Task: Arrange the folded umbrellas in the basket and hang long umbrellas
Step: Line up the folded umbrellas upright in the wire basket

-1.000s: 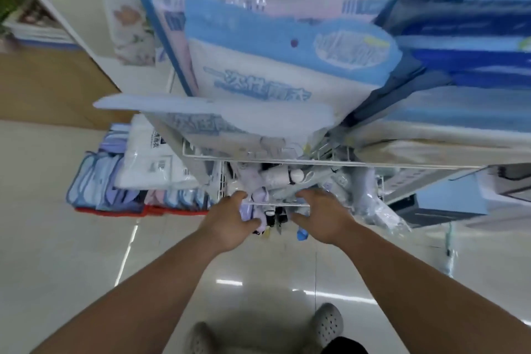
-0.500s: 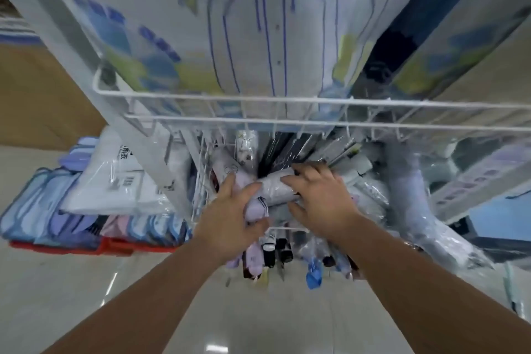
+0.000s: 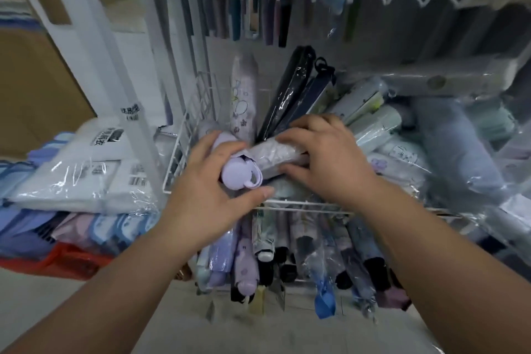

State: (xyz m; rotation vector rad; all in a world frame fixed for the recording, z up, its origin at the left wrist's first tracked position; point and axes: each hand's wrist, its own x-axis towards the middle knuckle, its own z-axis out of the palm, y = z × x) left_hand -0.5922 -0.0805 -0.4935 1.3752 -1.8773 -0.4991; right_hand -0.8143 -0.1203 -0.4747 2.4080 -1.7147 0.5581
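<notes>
The white wire basket [image 3: 301, 203] looms closer than half a second ago. The right hand [image 3: 324, 158] still curls over the wrapped body of the lilac folded umbrella [image 3: 273, 154], which lies across the basket's pile. The left hand [image 3: 207, 195] now grips its handle end.

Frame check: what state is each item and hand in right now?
lilac umbrella: folded, plastic-sleeved, held crosswise over the basket.
left hand: grips its handle end.
right hand: grips its sleeved body.
wire basket: packed with folded umbrellas.
black umbrella: folded, tilted in the basket.
</notes>
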